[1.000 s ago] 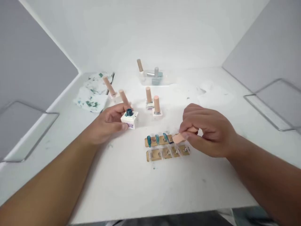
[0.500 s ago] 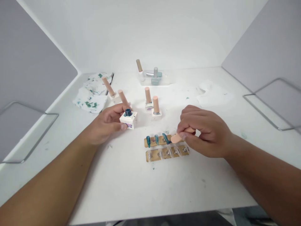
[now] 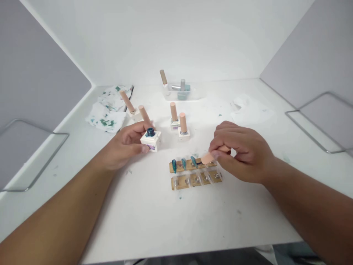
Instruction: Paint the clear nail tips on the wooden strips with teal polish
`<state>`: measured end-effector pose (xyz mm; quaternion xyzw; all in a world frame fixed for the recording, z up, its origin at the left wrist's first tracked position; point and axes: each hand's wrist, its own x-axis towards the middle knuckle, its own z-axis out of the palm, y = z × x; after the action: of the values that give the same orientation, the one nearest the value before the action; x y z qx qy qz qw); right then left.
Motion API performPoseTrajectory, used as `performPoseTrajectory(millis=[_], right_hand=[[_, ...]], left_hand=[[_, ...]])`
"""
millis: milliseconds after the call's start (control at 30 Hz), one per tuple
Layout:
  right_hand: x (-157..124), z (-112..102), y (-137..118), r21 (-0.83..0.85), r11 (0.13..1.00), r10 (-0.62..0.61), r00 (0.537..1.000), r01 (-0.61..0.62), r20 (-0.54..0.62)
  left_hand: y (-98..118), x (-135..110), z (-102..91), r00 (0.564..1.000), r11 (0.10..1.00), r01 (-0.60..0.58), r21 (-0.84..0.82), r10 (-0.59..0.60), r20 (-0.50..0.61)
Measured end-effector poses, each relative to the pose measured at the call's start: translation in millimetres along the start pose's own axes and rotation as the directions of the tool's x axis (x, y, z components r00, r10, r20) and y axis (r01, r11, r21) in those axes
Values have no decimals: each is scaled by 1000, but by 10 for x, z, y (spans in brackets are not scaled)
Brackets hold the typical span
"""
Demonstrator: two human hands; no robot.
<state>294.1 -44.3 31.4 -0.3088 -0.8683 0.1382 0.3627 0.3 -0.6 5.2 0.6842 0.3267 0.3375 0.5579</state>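
Note:
Gripped in my left hand [image 3: 125,145] is an uncapped, square white nail polish bottle [image 3: 151,140] with dark teal polish at its neck. My right hand [image 3: 238,151] pinches the peach cap of a nail polish brush [image 3: 208,158]; its dark bristles lie beside a teal-painted false nail [image 3: 193,161]. That nail is on the far wooden strip [image 3: 179,168], along with two more painted ones to its left. Further right on this strip, my right hand and the cap partly hide what is there. Several clear false nails sit across the near wooden strip [image 3: 182,182].
Peach-capped polish bottles [image 3: 183,127] stand behind the strips and behind my left hand. A clear tray [image 3: 198,94] with bottles is at the back. Stained wipes [image 3: 106,117] lie at left, a white tissue [image 3: 250,108] at right. Wire stands [image 3: 311,136] flank both sides.
My right hand has shifted slightly right with the brush, so the bristles have moved from the third painted nail's tip to its right side. My left hand and the bottle stay in place.

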Motion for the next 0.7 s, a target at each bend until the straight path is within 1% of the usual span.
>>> performPoseTrajectory(millis=[133,200,333,500,567,700], right_hand=[[4,28,4,-69,997,38,998,-41,-55],[1,48,9,-82,996,39,998,-43,-39],[-13,35,11,-57,998,39,999,-38,11],[-11,21,2,-72,993,89,994,-93,-64],[-11,41,3,-73,993,87,993,-93,-74],[-19,59,4,-23,999,35,999,-35,-10]], left_hand=[[13,0,9,1000,1000,6,2,-6,-11],[14,1,12,1000,1000,13,7,-13,-19],[7,0,11,999,999,26,29,-24,-43],[7,-4,6,999,999,22,36,-21,-32],[17,-2,12,999,999,22,41,-21,-34],[44,5,29,998,998,29,58,-26,-48]])
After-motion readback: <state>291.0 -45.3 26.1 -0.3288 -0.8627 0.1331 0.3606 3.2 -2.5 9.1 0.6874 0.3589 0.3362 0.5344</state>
